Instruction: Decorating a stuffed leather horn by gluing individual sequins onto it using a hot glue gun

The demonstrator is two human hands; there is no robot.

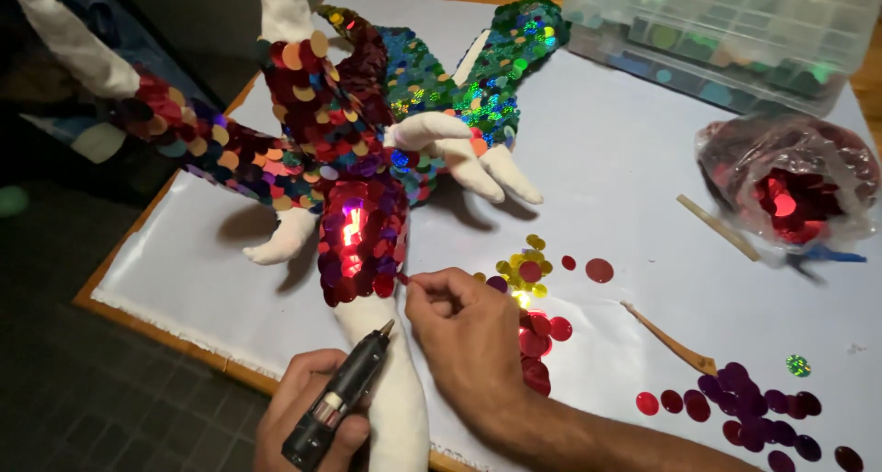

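Note:
A white padded figure (397, 408) with several limbs lies on a white sheet, largely covered in shiny round sequins of red, purple, gold, green and blue. My left hand (299, 417) grips a black glue gun (340, 394) whose tip points up at the bare white limb just below the red sequined patch (363, 242). My right hand (464, 330) pinches a small red sequin (404, 277) and holds it against the lower edge of that patch. Loose red and gold sequins (533, 279) lie just right of my right hand.
A clear plastic compartment box (735, 31) sits at the back right. A plastic bag of red sequins (790, 192) lies at right, with two wooden sticks (717, 226) (669, 341) nearby. Purple and red sequins (753, 408) are spread at front right. The table edge (156, 330) runs along the left.

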